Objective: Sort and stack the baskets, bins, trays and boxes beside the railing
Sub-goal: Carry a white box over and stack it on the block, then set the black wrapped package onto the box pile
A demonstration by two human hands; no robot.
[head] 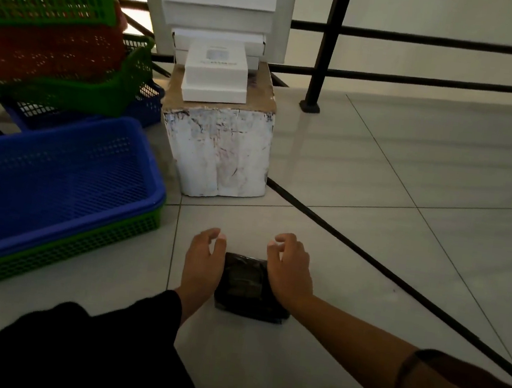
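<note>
**Small dark box next: light, glossy, take it by the sides**

Our left hand (pixel 203 260) and right hand (pixel 290 270) flank the dark box (pixel 245 284) on the floor (pixel 378 183), lower centre of frame. Fingers loosely curled, pinching nothing; palm contact we can't tell. It looks film-wrapped, so probably slippery. We'd squeeze its two long sides. White boxes (pixel 216 74) are stacked upper centre.

The small white box (pixel 216 73) bears faint print, too blurred to read.
</note>
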